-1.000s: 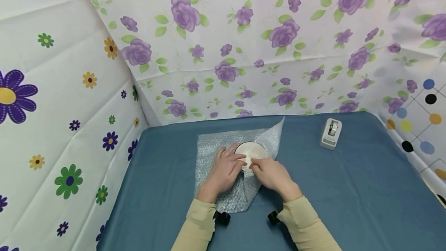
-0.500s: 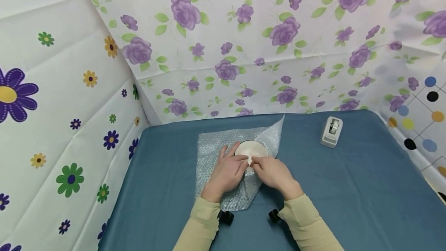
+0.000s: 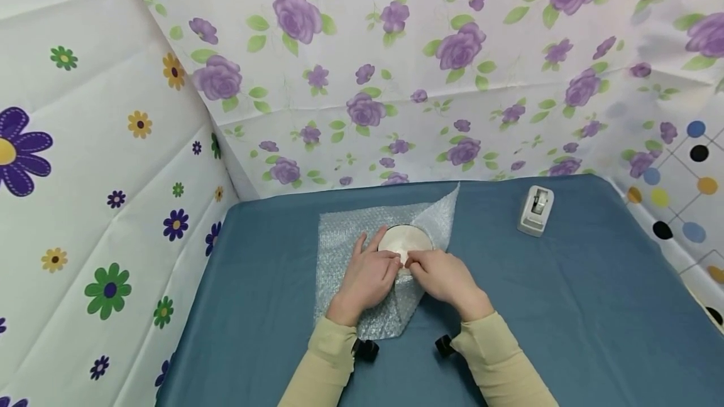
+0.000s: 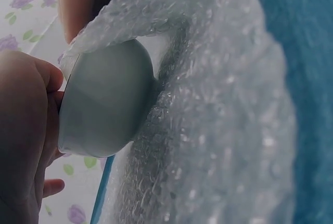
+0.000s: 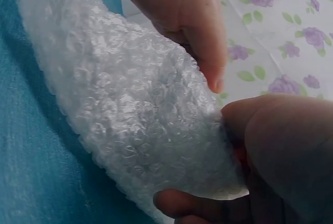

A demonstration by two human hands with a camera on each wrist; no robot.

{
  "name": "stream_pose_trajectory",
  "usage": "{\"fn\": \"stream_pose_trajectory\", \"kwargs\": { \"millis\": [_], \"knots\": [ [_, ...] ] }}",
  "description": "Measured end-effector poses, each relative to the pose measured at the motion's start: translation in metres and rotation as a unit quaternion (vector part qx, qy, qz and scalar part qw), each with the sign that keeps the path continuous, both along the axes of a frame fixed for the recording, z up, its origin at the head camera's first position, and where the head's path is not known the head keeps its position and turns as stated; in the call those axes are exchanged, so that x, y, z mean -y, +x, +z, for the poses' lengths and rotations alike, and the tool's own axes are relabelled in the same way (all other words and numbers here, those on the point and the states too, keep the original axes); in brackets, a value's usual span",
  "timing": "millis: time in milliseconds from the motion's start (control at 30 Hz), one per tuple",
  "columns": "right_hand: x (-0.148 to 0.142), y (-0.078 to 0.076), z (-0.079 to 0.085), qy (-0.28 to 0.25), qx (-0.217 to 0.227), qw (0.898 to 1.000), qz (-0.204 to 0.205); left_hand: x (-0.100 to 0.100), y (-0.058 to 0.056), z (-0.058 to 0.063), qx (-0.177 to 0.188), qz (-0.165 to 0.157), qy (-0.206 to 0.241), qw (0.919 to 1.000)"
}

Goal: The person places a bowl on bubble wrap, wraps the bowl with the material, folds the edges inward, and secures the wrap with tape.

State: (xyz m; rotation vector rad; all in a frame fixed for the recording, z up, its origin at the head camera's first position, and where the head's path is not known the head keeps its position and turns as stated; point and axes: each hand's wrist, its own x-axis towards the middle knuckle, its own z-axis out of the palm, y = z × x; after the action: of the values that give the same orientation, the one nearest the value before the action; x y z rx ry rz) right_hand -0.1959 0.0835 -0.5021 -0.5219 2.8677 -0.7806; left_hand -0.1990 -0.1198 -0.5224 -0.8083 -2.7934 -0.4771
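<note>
A white bowl (image 3: 405,241) with a dark rim stands on a sheet of bubble wrap (image 3: 339,231); its pale rounded side (image 4: 106,99) shows in the left wrist view. One flap of the wrap (image 5: 135,99) is drawn up over the bowl's near right side. My right hand (image 3: 444,275) pinches that flap's edge at the rim between thumb and fingers. My left hand (image 3: 367,278) rests at the bowl's left side, two fingers stretched out, thumb and index reaching over the rim close to the right fingertips. The bowl's inside is partly hidden by both hands.
A white tape dispenser (image 3: 536,210) stands at the back right of the blue tablecloth (image 3: 565,306). Another corner of the wrap (image 3: 444,215) sticks up behind the bowl. Flowered sheets (image 3: 362,80) hang at the back and sides.
My left hand has shifted slightly right and its index finger has drawn back toward the rim. The right hand keeps its pinch on the flap. Bowl and wrap stay in place.
</note>
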Motion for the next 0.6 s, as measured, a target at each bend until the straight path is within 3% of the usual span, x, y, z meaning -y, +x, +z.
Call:
{"fn": "stream_pose_trajectory", "kwargs": {
  "millis": [300,433,533,600],
  "knots": [
    [-0.011,-0.001,0.005,-0.023,-0.022,0.999,0.017,-0.001,-0.001,0.0,0.013,0.002,0.009,0.9999],
    [-0.023,-0.005,0.009,-0.075,-0.027,0.997,-0.003,-0.001,-0.002,-0.001,0.016,0.003,0.018,0.9997],
    [-0.035,-0.014,0.01,-0.162,-0.046,0.984,-0.057,0.0,-0.003,-0.002,0.019,0.003,0.029,0.9994],
    [-0.044,-0.028,0.009,-0.237,-0.049,0.962,-0.127,0.001,-0.002,-0.002,0.021,0.001,0.035,0.9992]
  ]
}}
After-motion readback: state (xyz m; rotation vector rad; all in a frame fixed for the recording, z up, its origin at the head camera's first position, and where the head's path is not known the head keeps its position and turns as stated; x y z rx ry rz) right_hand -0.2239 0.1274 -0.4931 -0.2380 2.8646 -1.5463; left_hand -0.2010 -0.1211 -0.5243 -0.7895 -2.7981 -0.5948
